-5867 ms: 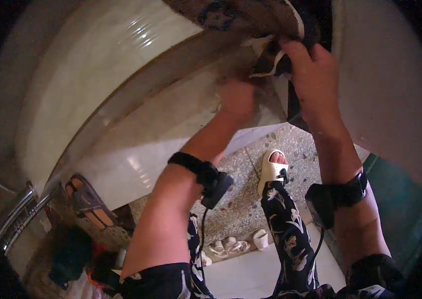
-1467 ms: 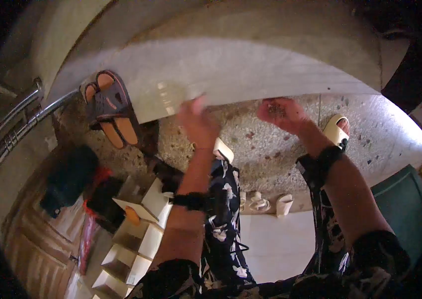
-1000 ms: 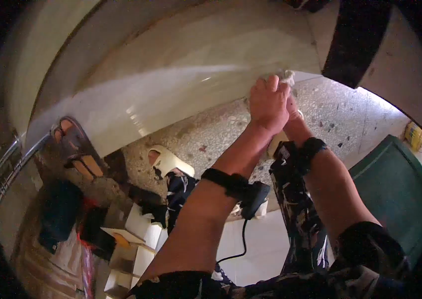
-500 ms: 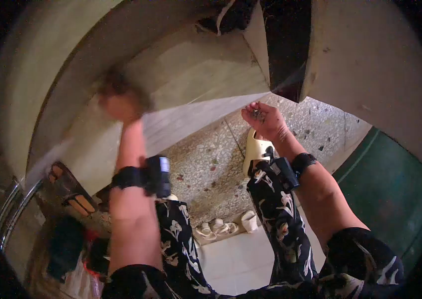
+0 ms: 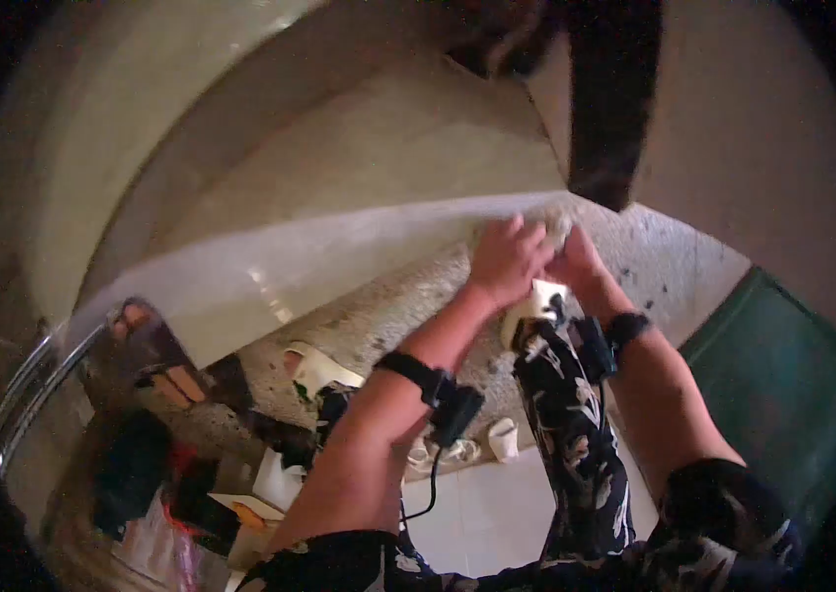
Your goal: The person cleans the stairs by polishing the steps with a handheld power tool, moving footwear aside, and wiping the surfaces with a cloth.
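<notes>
My left hand (image 5: 509, 261) and my right hand (image 5: 577, 262) are together above the speckled floor, fingers bent and touching or nearly so. Between their fingertips shows a pale greyish clump (image 5: 558, 227), too blurred to name. My left fingers curl over its near side, and my right hand cups it from the other side. Both palms are hidden. Black straps with small boxes sit on both forearms (image 5: 428, 380).
A pale wall panel (image 5: 359, 163) curves ahead, and a dark strip (image 5: 613, 109) hangs down. A green box-like surface (image 5: 783, 385) is at right. White sandals (image 5: 503, 440) lie on the floor; brown sandals (image 5: 156, 355) and metal bars (image 5: 38, 385) are at left.
My left hand has moved right and down from the wall panel to meet my right hand. My right palm, earlier open upward with small grey bits in it, is now covered.
</notes>
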A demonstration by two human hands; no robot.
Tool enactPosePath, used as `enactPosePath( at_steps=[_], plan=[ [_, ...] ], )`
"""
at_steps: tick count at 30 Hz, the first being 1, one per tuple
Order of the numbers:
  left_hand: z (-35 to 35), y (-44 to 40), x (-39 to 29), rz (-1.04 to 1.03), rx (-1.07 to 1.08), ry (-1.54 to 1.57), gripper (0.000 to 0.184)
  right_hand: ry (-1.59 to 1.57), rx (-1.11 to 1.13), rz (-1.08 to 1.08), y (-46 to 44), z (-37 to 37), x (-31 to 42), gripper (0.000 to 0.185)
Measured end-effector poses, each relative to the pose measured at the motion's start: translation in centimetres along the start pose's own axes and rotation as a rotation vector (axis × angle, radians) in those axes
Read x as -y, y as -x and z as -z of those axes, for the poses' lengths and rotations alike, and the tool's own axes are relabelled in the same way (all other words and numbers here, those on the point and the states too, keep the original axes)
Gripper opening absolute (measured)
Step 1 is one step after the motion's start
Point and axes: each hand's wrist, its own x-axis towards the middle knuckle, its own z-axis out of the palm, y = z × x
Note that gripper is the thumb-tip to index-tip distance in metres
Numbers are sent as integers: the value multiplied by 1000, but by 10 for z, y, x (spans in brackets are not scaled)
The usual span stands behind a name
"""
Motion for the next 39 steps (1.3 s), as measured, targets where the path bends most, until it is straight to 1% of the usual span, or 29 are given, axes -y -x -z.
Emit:
enactPosePath(
  at_steps=[1,2,3,5,6,7,8,9,11,12,13,15,16,17,19,20,21,22,23,24,26,27,30,31,32,34,36,38,39],
  plan=[
    [2,21,1,128,25,132,8,-306,-14,-115,3,-15,7,18],
    [25,34,-7,212,104,96,10,-875,9,-306,26,-49,67,16],
    [54,41,-15,224,107,119,9,-246,-24,-128,34,-49,28,15],
    [105,43,-27,243,93,181,18,298,-34,178,43,-50,-42,16],
    [129,38,-31,241,86,192,22,291,-113,181,52,-63,-27,16],
    [156,23,-37,273,-36,298,31,284,-191,183,60,-76,-13,18],
    [179,7,-40,293,-160,418,41,-15,-244,9,73,-100,52,22],
    [208,-16,-42,286,-160,386,55,-329,-349,-142,85,-126,123,26],
    [256,-75,-50,230,-383,325,57,-888,-208,-302,100,-134,175,36],
    [269,-105,-45,131,-393,283,59,-1139,-172,-417,107,-138,200,40],
    [281,-135,-38,37,-401,241,60,-1174,-155,-393,111,-138,216,17],
    [301,-186,-21,79,-162,101,67,-1091,10,-331,116,-128,226,6],
    [298,-210,0,61,-72,-34,70,-1091,10,-329,119,-119,228,6],
    [297,-228,10,44,21,-168,72,-664,-12,-164,122,-114,242,4],
    [299,-243,19,96,100,-292,72,337,-72,69,139,-104,286,14],
    [296,-247,22,151,185,-414,72,335,-69,59,140,-97,281,14],
    [273,-243,44,231,67,-423,70,296,-87,57,139,-89,276,13],
    [270,-242,44,232,72,-420,70,259,-108,55,139,-82,270,19],
    [267,-237,38,264,96,-457,71,209,-83,106,139,-75,252,10],
    [261,-230,33,294,121,-494,71,205,-84,95,139,-67,236,10],
    [238,-211,25,239,103,-562,66,-955,-58,-339,136,-63,214,4],
    [229,-198,20,181,84,-628,62,-1027,-105,-352,137,-67,210,8],
    [233,-151,-11,135,91,-544,55,-1072,-145,-357,144,-82,216,8],
    [235,-131,-15,213,105,-374,55,-943,-117,-344,145,-86,211,6],
    [235,-111,-17,293,116,-200,55,-943,-119,-352,139,-82,181,6],
    [221,-58,2,408,43,-133,54,-540,-114,-156,128,-72,122,10],
    [229,-1,10,438,-186,-61,49,-329,-135,-75,127,-77,105,10],
    [264,31,-4,473,-317,-90,46,-262,-154,-63,133,-102,141,8],
    [285,34,-7,478,-308,-88,46,35,-78,13,145,-128,206,6]
  ],
)
